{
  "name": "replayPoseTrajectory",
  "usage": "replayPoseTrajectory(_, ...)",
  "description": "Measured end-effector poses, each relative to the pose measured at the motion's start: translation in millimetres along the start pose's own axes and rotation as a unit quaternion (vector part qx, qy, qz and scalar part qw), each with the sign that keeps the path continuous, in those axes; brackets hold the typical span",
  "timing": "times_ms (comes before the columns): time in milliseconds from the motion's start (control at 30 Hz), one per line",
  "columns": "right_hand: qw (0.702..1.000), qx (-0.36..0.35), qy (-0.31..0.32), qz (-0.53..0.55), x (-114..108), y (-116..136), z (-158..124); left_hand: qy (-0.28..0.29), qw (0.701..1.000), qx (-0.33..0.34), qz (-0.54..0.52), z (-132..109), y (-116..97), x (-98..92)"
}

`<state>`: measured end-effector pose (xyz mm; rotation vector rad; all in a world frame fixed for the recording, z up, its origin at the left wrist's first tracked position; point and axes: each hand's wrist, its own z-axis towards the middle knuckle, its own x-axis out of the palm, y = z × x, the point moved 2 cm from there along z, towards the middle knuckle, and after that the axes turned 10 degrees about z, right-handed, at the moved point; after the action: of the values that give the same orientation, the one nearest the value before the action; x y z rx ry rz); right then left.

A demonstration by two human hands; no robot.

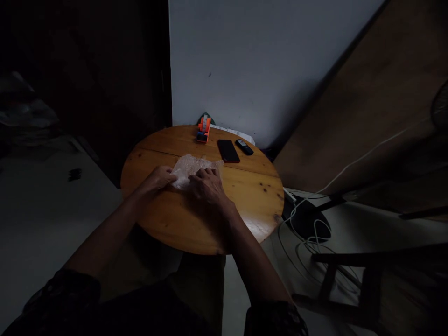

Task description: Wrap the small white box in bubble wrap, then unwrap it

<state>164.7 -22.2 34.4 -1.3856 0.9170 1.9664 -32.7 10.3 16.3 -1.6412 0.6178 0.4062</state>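
Observation:
A crumpled piece of clear bubble wrap (pixel 185 166) lies on the round wooden table (pixel 168 221). My left hand (pixel 161 178) grips its left edge, the thumb on top and the fingers curled. Over the right part of the wrap is my right hand (pixel 208 185), its fingers bent down onto the sheet. Whether those fingers pinch the wrap or only press on it is partly hidden by the back of the hand. Whatever may lie inside the wrap cannot be made out.
An orange tape dispenser (pixel 204 128) stands at the table's back edge. Right of it lie a dark flat phone (pixel 228 151) and a small keypad phone (pixel 244 147). A white wall (pixel 245 60) rises behind. Loose cables (pixel 311 240) and a dark wooden stool (pixel 367 280) are at the right.

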Motion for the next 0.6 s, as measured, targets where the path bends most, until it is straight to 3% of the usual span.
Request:
replayPoseTrajectory(133, 1.0, 0.01, -0.003, 0.006, 0, 2, 0, -0.006, 0.991, -0.008, -0.134, -11, -18, 11.0)
replayPoseTrajectory(233, 0.999, 0.028, -0.011, 0.021, 3, -1, 2, -0.011, 0.989, 0.016, -0.145, -15, -31, 23.6)
replayPoseTrajectory(400, 0.993, 0.035, -0.035, 0.111, 4, -13, -1, -0.003, 0.995, 0.084, -0.061, -16, -45, 37.6)
replayPoseTrajectory(600, 0.956, 0.002, -0.071, 0.283, -8, -25, -10, 0.063, 0.982, 0.154, 0.094, -17, -52, 32.5)
